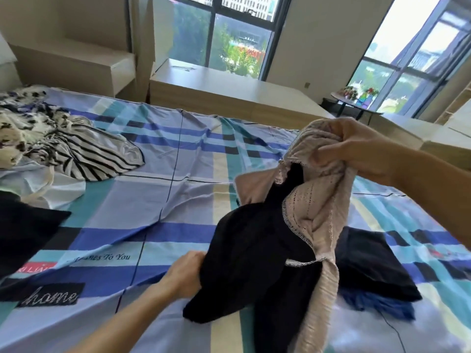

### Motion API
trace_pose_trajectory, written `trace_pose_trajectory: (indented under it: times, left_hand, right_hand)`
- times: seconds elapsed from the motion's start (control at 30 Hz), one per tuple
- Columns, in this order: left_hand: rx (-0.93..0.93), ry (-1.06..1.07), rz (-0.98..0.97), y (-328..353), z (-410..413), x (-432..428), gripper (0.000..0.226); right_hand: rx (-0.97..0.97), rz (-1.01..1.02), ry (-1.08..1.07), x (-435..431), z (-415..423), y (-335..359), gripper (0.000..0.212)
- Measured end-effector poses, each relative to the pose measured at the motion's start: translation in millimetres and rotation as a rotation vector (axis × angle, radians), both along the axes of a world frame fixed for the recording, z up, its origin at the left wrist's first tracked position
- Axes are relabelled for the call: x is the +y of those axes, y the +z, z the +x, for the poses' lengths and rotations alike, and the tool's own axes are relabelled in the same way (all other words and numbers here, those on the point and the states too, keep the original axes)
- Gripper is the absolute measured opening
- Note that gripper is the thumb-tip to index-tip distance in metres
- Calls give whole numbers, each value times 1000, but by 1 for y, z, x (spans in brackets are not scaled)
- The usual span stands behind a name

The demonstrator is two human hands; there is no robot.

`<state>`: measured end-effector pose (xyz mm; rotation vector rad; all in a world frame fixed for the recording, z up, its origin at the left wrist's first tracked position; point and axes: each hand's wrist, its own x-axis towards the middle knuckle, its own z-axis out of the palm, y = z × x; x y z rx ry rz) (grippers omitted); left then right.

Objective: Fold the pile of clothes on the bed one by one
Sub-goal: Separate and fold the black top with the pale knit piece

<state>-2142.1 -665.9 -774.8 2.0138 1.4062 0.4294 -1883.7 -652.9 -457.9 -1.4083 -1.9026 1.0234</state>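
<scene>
We lift a black-and-beige garment [293, 225] above the checked bed [158, 200].

Our right hand [356, 149] is clenched on its beige upper edge; our left hand [186, 273] grips the black lower edge. Dark folded clothes [369, 263] lie beneath, just right. The unfolded pile [51, 138] sits along the left edge, leaving open sheet between.

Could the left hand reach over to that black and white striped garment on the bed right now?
Probably not at once: the left hand grips the black garment that the right hand holds up. The black and white striped garment lies across bare plaid bedsheet, nothing between.
</scene>
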Motion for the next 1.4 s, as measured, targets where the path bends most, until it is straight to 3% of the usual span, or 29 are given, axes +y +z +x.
trace_pose_trajectory:
  times: [0.07,0.17,0.23,0.3,0.4,0.47,0.6,0.73,0.83,0.93,0.97,1.03,1.1,1.17,1.2,1.33,1.4]
  left_hand:
    - [-317,47,-90,28,7,-9,11]
    - [-888,302,-375,84,8,-11,21]
    - [-1091,311,-462,124,13,-9,18]
    - [-1161,245,-473,158,30,-10,13]
    - [-1117,335,-322,182,69,-6,21]
    - [-1080,339,-161,189,87,0,14]
    - [-676,302,-23,191,108,23,13]
    - [-328,226,-119,189,113,44,36]
    - [-115,121,-137,192,99,56,48]
    - [171,10,-9,207,93,54,50]
    - [141,-56,27,211,91,52,42]
    - [-105,-148,53,214,79,37,23]
    - [-395,0,224,205,64,17,14]
    - [-467,282,382,167,56,-8,29]
    - [-466,375,319,141,58,-26,40]
    - [-547,367,-351,60,99,-76,67]
    - [-644,441,-361,48,122,-72,54]
  right_hand:
    - [-63,-11,-28,8,6,-8,24]
    - [-101,-45,-67,15,9,-16,31]
    - [-51,-55,-39,17,0,-15,29]
    - [0,-44,46,15,-16,-7,25]
    - [-50,8,152,6,-40,8,32]
    - [-118,43,171,-1,-47,17,42]
    - [-53,-2,197,-16,-40,25,22]
    - [-65,-68,271,-28,-26,23,52]
    - [-73,-46,186,-22,-6,24,40]
    - [-74,10,2,-6,21,24,33]
    - [-36,24,-52,0,27,24,32]
    - [74,50,-132,8,36,25,32]
    - [193,65,-181,12,38,24,29]
    - [268,78,-209,13,33,19,27]
    - [295,77,-220,13,29,15,26]
    - [358,43,-252,8,8,-1,23]
    - [352,36,-244,5,4,-7,23]
